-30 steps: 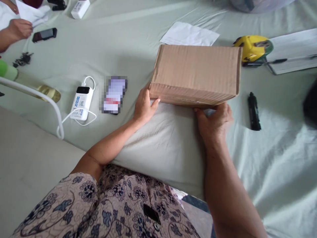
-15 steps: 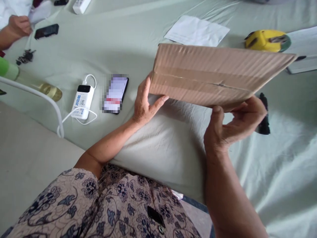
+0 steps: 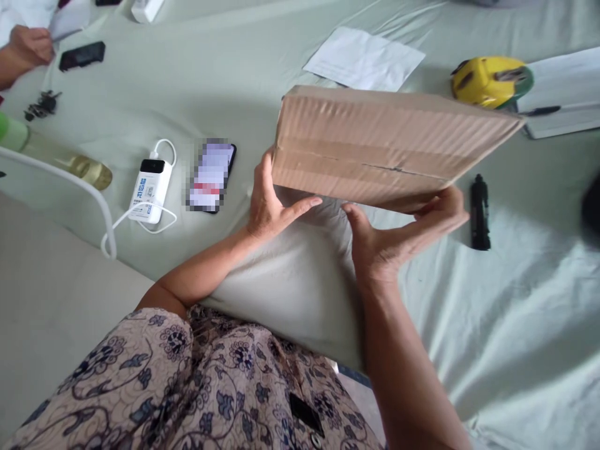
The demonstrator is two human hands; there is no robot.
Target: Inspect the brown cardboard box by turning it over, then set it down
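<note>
With fingers of your left hand (image 3: 267,203) and right hand (image 3: 407,234), you already grasp the tilted cardboard box (image 3: 375,144), right of the phone (image 3: 213,178); it is not yet lying flat.

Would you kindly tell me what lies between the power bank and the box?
The head view shows the phone, nearer the power bank, then the left hand, against the box.

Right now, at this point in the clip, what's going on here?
A person has both hands on a tilted cardboard box: the left hand at its left end, the right hand by its near right corner. A phone lies to the left, a yellow tape measure beyond the box. At upper left, another person's hand is beside white paper.
</note>
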